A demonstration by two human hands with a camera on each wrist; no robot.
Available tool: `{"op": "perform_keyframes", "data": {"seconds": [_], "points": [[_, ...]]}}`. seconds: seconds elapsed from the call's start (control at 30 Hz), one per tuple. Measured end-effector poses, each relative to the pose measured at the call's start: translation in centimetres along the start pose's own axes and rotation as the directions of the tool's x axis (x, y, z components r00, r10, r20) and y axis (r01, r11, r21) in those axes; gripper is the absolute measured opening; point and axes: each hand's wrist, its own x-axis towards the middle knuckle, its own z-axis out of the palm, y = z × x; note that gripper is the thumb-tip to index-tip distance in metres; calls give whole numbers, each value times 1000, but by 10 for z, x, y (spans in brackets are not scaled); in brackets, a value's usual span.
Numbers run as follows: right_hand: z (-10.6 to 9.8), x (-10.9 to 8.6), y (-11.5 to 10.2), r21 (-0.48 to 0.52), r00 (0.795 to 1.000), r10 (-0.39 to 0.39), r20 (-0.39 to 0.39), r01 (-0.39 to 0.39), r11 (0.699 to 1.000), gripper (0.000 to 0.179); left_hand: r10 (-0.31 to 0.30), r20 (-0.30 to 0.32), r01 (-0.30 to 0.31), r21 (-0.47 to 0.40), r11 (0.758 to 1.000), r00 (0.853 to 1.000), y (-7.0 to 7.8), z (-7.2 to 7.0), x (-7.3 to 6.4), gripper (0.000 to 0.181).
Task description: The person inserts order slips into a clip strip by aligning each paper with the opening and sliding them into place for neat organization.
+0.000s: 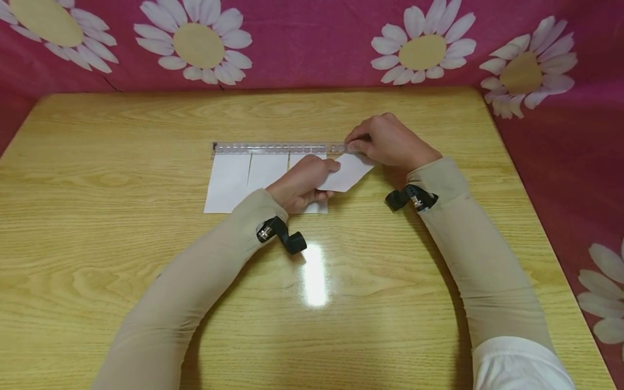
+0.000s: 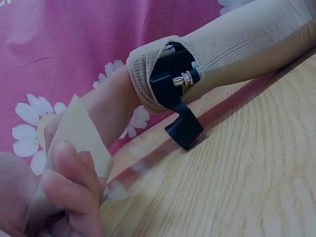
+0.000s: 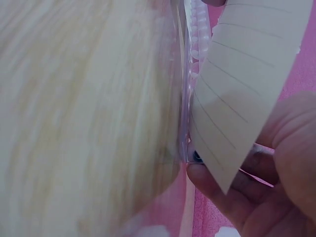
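Observation:
In the head view, a clear plastic ruler (image 1: 273, 148) lies across the top edges of white paper strips (image 1: 228, 181). My left hand (image 1: 304, 181) is above the right-hand strip and pinches a loose piece of white paper (image 1: 350, 172), thumb on top. Thin lines show on this paper (image 3: 237, 84) in the right wrist view, where it bends. My right hand (image 1: 387, 138) has curled fingers at the ruler's right end. There, fingers (image 3: 210, 185) meet the end of the ruler (image 3: 185, 98), partly behind the paper.
The wood-grain table (image 1: 122, 244) reaches a pink cloth (image 1: 312, 43) with daisies at its far side. A black strap (image 1: 292, 242) hangs from the left sleeve, another strap (image 1: 397, 199) from the right one. Light glares on the tabletop in front.

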Motion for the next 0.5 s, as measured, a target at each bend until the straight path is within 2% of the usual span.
{"op": "perform_keyframes", "data": {"seconds": [0.27,0.5], "points": [[-1,0,-2,-19,1000,1,-1,-1,1000,21,34,-66,-36,-23,999,997,-1,6,0,28],[-1,0,-2,-12,1000,16,10,-15,1000,22,51,-85,-52,-11,999,995,-3,10,-3,27]]}}
